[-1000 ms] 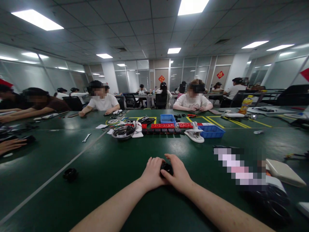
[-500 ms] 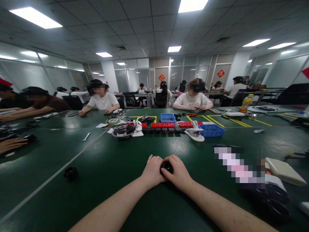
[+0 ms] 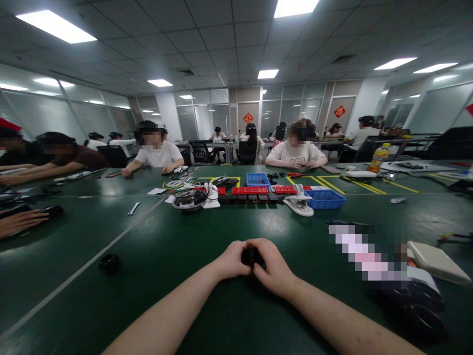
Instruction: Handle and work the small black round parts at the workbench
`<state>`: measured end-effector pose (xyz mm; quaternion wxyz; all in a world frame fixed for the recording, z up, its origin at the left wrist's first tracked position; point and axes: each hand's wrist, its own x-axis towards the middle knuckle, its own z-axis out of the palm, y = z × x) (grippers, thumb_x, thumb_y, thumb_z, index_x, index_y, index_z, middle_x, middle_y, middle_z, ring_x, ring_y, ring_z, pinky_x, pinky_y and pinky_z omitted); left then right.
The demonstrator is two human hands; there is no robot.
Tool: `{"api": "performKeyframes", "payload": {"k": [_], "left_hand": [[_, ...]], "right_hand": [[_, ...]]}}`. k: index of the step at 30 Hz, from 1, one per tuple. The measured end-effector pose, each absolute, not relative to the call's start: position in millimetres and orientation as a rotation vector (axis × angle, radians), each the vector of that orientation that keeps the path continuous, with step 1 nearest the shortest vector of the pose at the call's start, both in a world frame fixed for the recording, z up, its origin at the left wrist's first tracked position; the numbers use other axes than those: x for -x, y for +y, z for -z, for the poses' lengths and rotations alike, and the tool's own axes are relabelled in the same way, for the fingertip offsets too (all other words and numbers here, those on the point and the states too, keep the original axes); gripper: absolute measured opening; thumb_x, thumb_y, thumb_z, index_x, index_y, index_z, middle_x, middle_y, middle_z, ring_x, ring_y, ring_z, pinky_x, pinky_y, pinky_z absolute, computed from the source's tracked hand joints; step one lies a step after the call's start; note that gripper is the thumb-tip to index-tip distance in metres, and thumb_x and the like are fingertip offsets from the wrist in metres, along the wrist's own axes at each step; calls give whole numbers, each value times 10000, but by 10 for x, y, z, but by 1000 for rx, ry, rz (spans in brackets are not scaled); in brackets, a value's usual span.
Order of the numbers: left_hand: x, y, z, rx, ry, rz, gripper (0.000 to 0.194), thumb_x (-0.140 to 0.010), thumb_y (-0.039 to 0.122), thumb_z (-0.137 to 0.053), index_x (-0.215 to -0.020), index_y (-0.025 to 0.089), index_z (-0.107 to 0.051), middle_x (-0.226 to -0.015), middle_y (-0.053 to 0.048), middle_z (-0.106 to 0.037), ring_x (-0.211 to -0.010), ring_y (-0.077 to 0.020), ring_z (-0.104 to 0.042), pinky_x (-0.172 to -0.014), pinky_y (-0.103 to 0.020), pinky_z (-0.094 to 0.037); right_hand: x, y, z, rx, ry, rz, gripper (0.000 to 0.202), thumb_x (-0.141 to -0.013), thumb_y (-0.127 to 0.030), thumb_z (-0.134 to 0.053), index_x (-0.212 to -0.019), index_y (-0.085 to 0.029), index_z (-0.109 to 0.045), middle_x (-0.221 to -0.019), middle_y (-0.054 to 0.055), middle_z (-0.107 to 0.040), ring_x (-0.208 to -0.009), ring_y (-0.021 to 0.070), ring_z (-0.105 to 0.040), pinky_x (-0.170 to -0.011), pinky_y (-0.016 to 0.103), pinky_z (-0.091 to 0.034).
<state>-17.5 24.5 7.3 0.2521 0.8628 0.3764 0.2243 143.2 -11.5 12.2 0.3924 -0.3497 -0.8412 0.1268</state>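
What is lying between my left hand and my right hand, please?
In the head view, a black part lies between the left hand and the right hand, held by both and partly hidden.

The bench [image 3: 236,318] has a dark green, slightly glossy top, crossed on the left by a pale line [image 3: 96,260]. Just right of that line, on the near left, lies a black round part [image 3: 110,265]; a wrench [image 3: 134,208] lies farther off, left of it. Across the middle sit a metal bowl [image 3: 187,209] heaped with cables, a row of red strips [image 3: 249,190], a white clamp [image 3: 300,209] and two blue bins [image 3: 327,202]. Yellow tape [image 3: 330,186] marks the far part. On the right rests a beige box [image 3: 439,261]; a bottle [image 3: 379,159] stands at the far right.
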Motion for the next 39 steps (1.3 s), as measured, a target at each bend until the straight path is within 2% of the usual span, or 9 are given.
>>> {"api": "performKeyframes", "payload": {"k": [4,9,15,18,23,25,31,35,39], "left_hand": [[157,236,-75,-2363,1029,-623,289,-607,164,-649,-891,133,-602,-858,-21,-599,-815,-196,-554,-738,-261,-428],[145,234,-82,-2390,1034,-627,205,-665,232,-642,-847,143,-609,-838,-15,-605,-798,-187,-558,-725,-250,-421],[127,228,-50,-2441,1084,-618,253,-632,300,-698,-828,164,-614,-860,-21,-604,-827,-209,-555,-765,-286,-412],[127,231,-21,-2446,1150,-623,389,-578,344,-731,-902,176,-596,-924,-38,-591,-898,-241,-535,-841,-346,-390],[140,220,12,-2415,1268,-653,626,-529,395,-748,-1069,194,-504,-1048,-63,-547,-1003,-275,-488,-959,-461,-283],[137,206,16,-2409,1290,-658,613,-532,414,-741,-1054,202,-498,-1037,-55,-543,-1007,-267,-489,-990,-483,-235],[107,189,15,-2426,1403,-663,428,-565,407,-706,-891,193,-531,-914,-25,-551,-937,-243,-514,-1004,-477,-213],[102,196,-18,-2422,1402,-651,300,-601,342,-674,-825,183,-552,-859,-29,-563,-879,-241,-527,-945,-451,-296],[121,210,-66,-2433,1306,-613,297,-587,280,-683,-845,173,-581,-851,-30,-577,-848,-228,-534,-838,-362,-393]], "right_hand": [[-1403,-94,-141,954,-2160,-256,222,-779,-142,-429,-966,-183,-542,-972,80,-575,-934,215,-515,-848,416,-418],[-1405,-50,-66,951,-2097,-252,235,-847,-162,-369,-1031,-186,-511,-1071,98,-529,-1005,197,-499,-875,373,-431],[-1424,-21,-66,1082,-2058,-265,105,-836,-227,-446,-901,-194,-523,-870,54,-581,-821,189,-541,-744,349,-468],[-1431,-30,-95,1095,-2078,-253,116,-805,-256,-503,-899,-196,-536,-903,57,-584,-871,210,-528,-784,378,-446],[-1427,-41,-89,1136,-2030,-202,358,-721,-291,-598,-1045,-184,-487,-1077,94,-517,-1010,240,-483,-879,400,-408],[-1419,-37,-79,1191,-2013,-193,388,-708,-302,-613,-1050,-173,-482,-1058,99,-514,-997,243,-488,-871,399,-413],[-1396,-24,-85,1274,-2067,-217,197,-734,-291,-595,-892,-186,-542,-888,59,-532,-854,209,-513,-768,361,-439],[-1400,-28,-105,1176,-2084,-231,181,-723,-209,-564,-903,-189,-558,-873,55,-537,-854,206,-502,-775,362,-429],[-1415,-39,-108,1006,-2094,-258,299,-648,-105,-510,-928,-194,-565,-928,61,-558,-894,209,-503,-812,378,-414]]}}
